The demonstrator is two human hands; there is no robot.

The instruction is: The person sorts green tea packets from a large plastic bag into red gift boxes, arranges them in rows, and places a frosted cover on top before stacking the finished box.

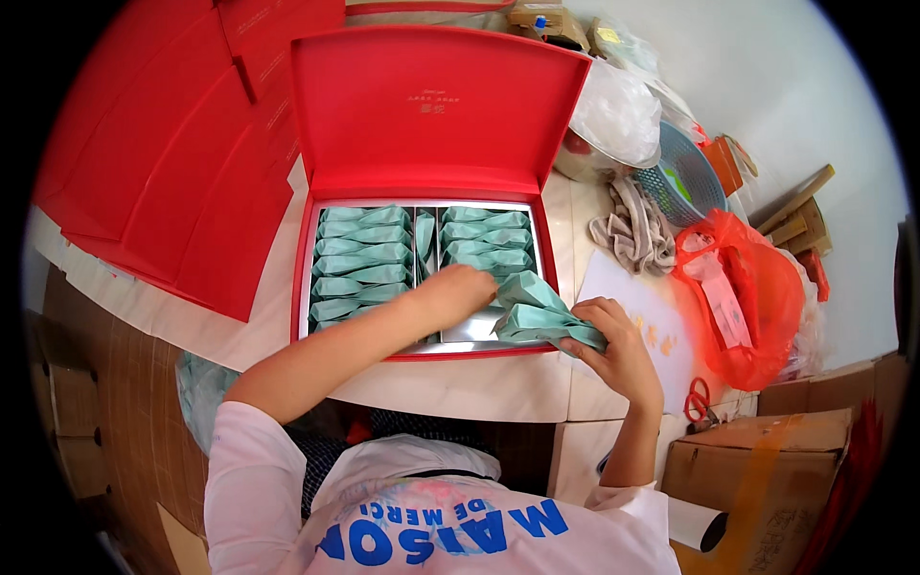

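Observation:
An open red gift box (422, 125) lies on the table with its lid tilted up behind. Its silver tray holds rows of pale green foil packets (362, 254) in the left compartment and more in the right compartment (486, 240). My left hand (458, 289) reaches into the right compartment and presses a green packet (525, 286) down there. My right hand (615, 343) is at the box's right front corner, gripping a small stack of green packets (541, 324).
Flat red boxes (182, 163) are stacked at the left. To the right lie a grey cloth (634, 230), a blue mesh basket (682, 177), an orange plastic bag (752, 287), white paper (644, 316) and red scissors (697, 398). Cardboard cartons (757, 470) stand lower right.

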